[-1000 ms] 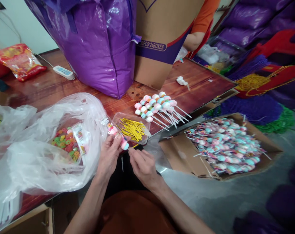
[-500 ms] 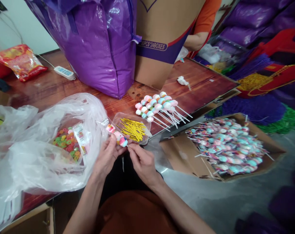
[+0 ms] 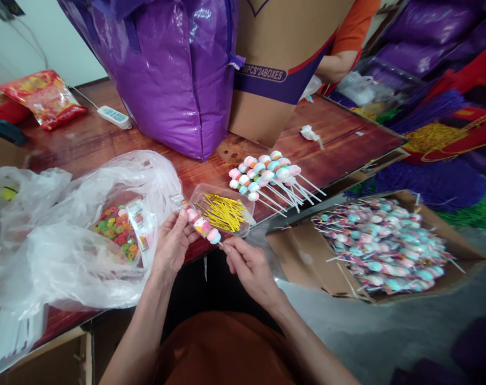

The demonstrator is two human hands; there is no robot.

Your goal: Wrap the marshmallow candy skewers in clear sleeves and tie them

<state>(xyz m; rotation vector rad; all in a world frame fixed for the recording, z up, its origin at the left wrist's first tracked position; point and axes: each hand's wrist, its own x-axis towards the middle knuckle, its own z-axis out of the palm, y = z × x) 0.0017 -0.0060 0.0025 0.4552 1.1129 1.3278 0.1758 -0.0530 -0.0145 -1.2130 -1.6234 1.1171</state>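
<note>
Between my hands is a marshmallow skewer (image 3: 204,226) in pink, white and blue, tilted, with its upper part inside a clear printed wrapper (image 3: 177,200). My left hand (image 3: 174,240) pinches the wrapped upper part between thumb and fingers. Lower down, my right hand (image 3: 247,267) grips the thin white stick just under the blue marshmallow. Right behind the skewer lies a clear plastic tray (image 3: 245,229) of yellow twist ties (image 3: 222,211). Several unwrapped marshmallow skewers (image 3: 263,174) lie in a pile on the table beyond, their sticks pointing right.
A clear plastic bag (image 3: 66,262) holding colourful ring candies (image 3: 116,227) spreads over the left of the table. A purple bag (image 3: 166,85) and tall carton (image 3: 263,107) stand behind. At right, an open cardboard box (image 3: 299,256) holds many wrapped skewers (image 3: 387,246). A co-worker's arm (image 3: 337,67) shows.
The skewer has shifted and more of its marshmallows show between my hands. My right hand has moved slightly right and down with the stick. The whole view has shifted a little.
</note>
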